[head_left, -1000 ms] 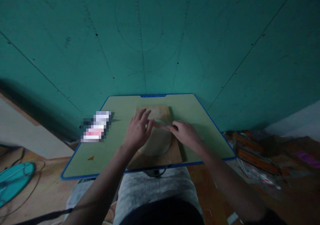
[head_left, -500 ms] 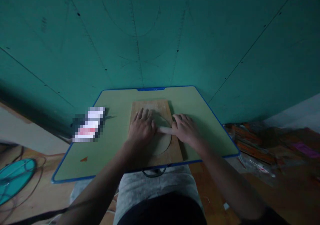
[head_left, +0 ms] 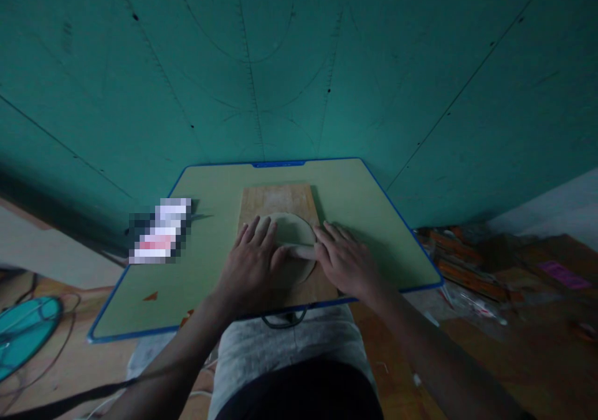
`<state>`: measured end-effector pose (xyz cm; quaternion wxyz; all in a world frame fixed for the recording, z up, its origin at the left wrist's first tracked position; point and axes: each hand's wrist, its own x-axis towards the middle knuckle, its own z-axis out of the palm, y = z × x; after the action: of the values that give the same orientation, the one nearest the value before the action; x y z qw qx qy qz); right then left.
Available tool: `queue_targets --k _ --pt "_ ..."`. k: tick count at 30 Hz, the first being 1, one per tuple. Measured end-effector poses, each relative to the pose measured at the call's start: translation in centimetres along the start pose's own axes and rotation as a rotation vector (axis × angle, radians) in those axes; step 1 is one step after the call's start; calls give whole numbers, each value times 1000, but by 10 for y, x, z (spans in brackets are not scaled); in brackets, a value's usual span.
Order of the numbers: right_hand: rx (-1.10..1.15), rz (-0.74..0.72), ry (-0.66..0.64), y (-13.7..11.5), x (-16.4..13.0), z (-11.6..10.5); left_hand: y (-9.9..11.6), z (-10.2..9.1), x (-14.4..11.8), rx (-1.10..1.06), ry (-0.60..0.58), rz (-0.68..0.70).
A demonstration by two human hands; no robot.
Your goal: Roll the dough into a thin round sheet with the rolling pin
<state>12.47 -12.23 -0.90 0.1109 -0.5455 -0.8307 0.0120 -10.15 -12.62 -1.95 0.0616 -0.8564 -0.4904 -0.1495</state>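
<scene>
A pale rolling pin point(head_left: 301, 252) lies crosswise over a round, flat sheet of dough point(head_left: 292, 224). The dough rests on a wooden board point(head_left: 275, 195), its right edge close to the board's edge. On the pin's left end presses my left hand point(head_left: 252, 255), fingers stretched forward and thumb along the pin. My right hand point(head_left: 346, 255) covers the other end with its fingers extended, partly beyond the board's right side. Both ends of the pin are hidden under my palms, and part of the dough is behind my left hand.
The board stands on a light folding table point(head_left: 374, 202) with a blue rim, against a green wall point(head_left: 289, 96). A blurred-out object point(head_left: 161, 230) sits at the table's left. Orange scraps point(head_left: 150, 296) lie near the front. Clutter point(head_left: 467, 267) covers the floor at right.
Both hands and the rolling pin have moved back toward my body. More of the dough's far side now shows. The view has shifted slightly.
</scene>
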Motion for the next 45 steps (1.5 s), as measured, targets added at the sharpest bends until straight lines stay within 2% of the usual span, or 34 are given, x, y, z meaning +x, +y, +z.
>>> queue_targets --k 3,5,8,11,15,19,22,25,30,33,36,40,45 --pt "-17 -9 -92 24 39 0 -8 8 44 58 -67 -107" --pt "-29 25 -159 36 59 1 -11 14 67 85 -66 -190" --pt "-60 10 -183 39 61 5 -12 19 75 88 4 -182" --pt "-49 -54 -95 26 38 9 -9 17 57 55 59 -128" --pt "-33 12 61 -7 -1 8 -1 11 15 1 87 -123" --pt "-10 -2 98 -32 -34 5 11 3 -24 6 139 -83" --pt "28 -81 129 -32 -45 5 19 -4 -47 65 156 -78" --pt "43 -164 144 -16 -39 7 29 -10 -66 110 143 -72" --pt "79 -114 151 13 -2 12 63 -15 -86 54 154 -27" --pt "184 -201 94 19 23 15 90 -18 -81 -61 103 25" --pt "229 -278 26 19 39 15 108 -18 -67 -151 28 121" --pt "165 -307 -49 14 44 10 111 -14 -57 -215 -14 127" --pt "76 -275 -130 -4 57 5 98 -17 -66 -278 7 24"
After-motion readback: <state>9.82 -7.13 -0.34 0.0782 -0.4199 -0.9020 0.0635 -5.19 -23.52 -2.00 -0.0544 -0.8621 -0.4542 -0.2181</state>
